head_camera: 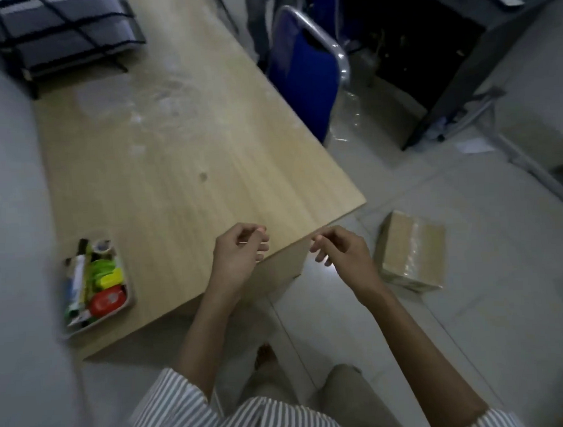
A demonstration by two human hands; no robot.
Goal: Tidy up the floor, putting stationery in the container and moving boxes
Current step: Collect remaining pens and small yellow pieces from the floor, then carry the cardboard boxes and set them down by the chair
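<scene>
A grey container (129, 294) full of stationery, with green, yellow and red items, stands on the wooden table (180, 146) near its front left edge. A taped cardboard box (410, 249) lies on the tiled floor to the right of the table corner. My left hand (240, 254) hovers over the table's near corner, fingers loosely curled and holding nothing. My right hand (340, 249) hangs just past the corner, left of the box, with fingers apart and nothing in it.
A blue chair (303, 73) stands behind the table on the right. A black wire rack (53, 33) sits at the table's far left. A dark cabinet (428, 61) and a white paper scrap (474, 146) are at the back right. My feet are on the floor below.
</scene>
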